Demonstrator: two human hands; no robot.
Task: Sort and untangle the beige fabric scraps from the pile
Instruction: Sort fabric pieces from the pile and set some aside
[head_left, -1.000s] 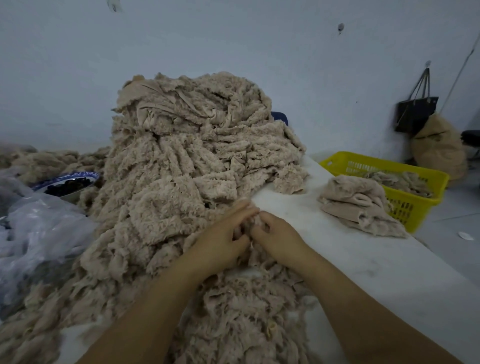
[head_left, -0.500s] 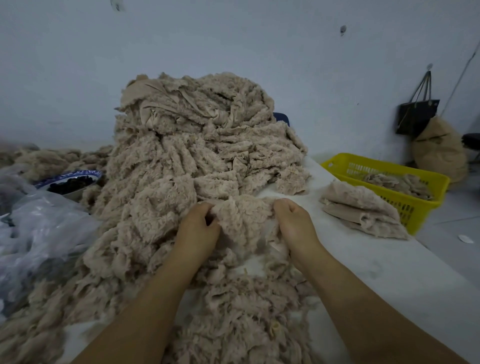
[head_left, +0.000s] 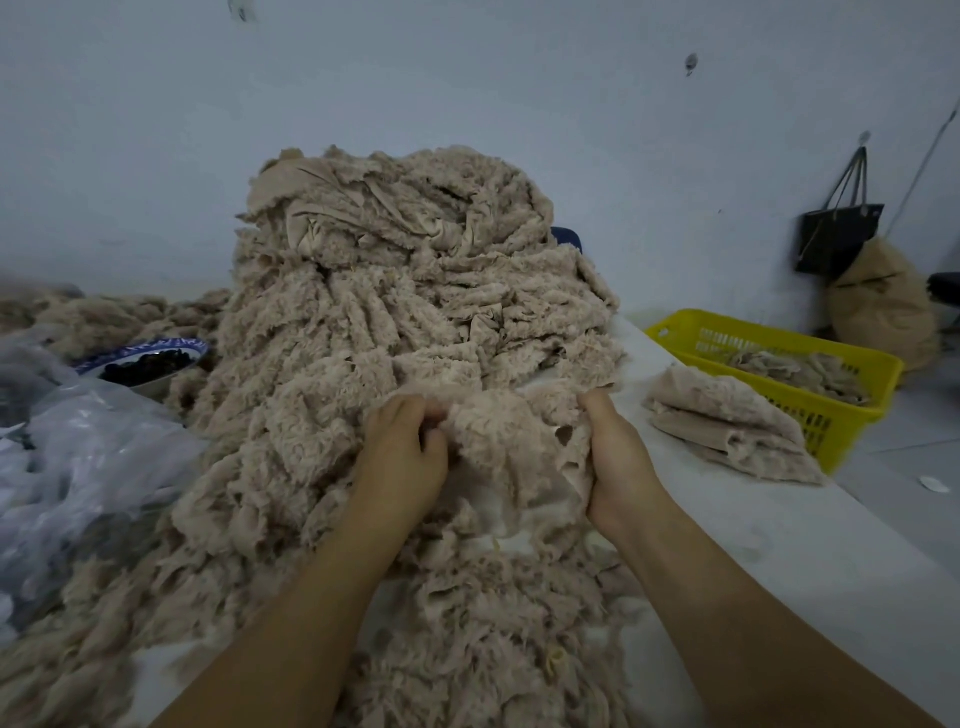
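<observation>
Lying at frame centre on the white desk (head_left: 779, 551), fluffy beige scrap (head_left: 506, 434) is being stretched; left hand (head_left: 402, 449) and right hand (head_left: 613, 457) are gripping its edges, before the pile (head_left: 395, 291).

Beige scraps (head_left: 395, 322), a yellow basket (head_left: 857, 358), black bag (head_left: 836, 239) — and a blue-and-white patterned bowl (head_left: 150, 347).

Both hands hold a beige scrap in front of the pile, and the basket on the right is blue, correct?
Not blue: the head view shows the basket is yellow. The left hand and right hand do hold a scrap before the pile.
</observation>
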